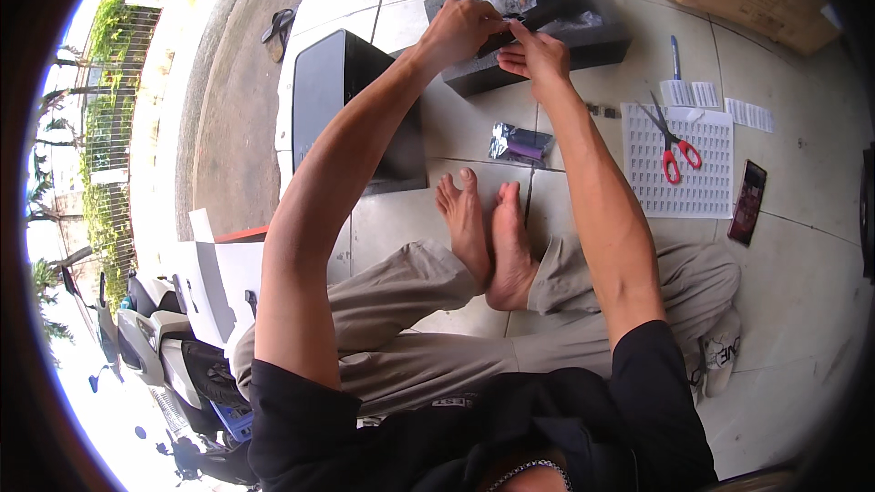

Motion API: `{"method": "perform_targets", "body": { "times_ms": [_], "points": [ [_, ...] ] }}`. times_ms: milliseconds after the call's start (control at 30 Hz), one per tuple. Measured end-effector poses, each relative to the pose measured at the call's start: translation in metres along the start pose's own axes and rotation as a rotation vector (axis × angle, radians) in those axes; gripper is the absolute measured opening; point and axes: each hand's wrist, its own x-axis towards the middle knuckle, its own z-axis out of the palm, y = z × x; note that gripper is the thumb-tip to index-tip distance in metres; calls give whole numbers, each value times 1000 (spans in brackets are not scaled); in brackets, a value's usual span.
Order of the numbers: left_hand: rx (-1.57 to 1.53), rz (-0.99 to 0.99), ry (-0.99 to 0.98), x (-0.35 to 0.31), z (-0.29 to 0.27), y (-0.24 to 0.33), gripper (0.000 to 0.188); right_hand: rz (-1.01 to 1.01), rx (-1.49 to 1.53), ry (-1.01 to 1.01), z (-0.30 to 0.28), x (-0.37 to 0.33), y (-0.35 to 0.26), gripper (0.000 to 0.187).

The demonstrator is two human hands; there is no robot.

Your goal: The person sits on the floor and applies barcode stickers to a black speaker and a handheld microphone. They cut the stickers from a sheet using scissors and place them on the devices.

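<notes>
Our left hand (463, 29) and right hand (541, 56) meet over the black box (597, 56), likely to share one spot; fingertips bunch, but we cannot tell what they pinch.

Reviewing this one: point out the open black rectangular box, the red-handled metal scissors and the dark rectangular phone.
Open black rectangular box (597, 52): head view, its near side.
Red-handled metal scissors (672, 138): head view, around the pivot.
Dark rectangular phone (748, 203): head view, middle of its upward face.
</notes>
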Motion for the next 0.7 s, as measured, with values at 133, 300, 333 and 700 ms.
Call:
{"method": "perform_targets", "body": {
  "times_ms": [133, 300, 333, 700],
  "points": [
    [22, -137, 226, -8, -10, 1, 26, -147, -469, -62, -24, -29, 5, 48],
    [-206, -251, 209, -51, -55, -4, 39, -673, -1601, -373, -56, -80, 78, 84],
    [-231, -231, 203, -58, -61, -3, 38, -678, -1617, -404, -60, -79, 87, 83],
    [-198, 248, -49, -141, -124, 49, 19, -926, -818, -343, -52, -142, 23, 65]
  ]
}}
